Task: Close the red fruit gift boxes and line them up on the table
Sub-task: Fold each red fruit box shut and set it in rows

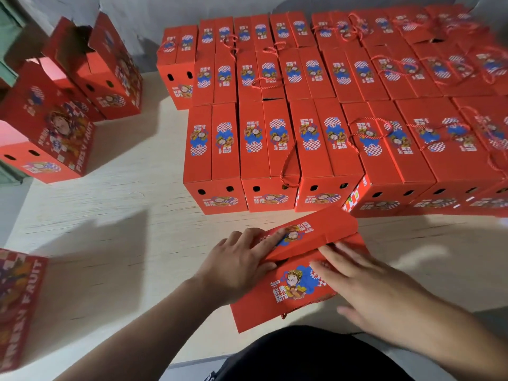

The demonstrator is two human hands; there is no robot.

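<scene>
Rows of closed boxes [302, 127] already fill the far right of the table [123, 215], packed side by side, so most of the work looks done. One box [299, 273] sits at the near edge, its two top flaps not yet flat. Left hand [242, 259] lies on the far flap with straight fingers; right hand [365, 284] lies flat on the near one, neither gripping. Open boxes [82, 67] at the far left and another [19, 306] at the near left seem to await closing.
</scene>
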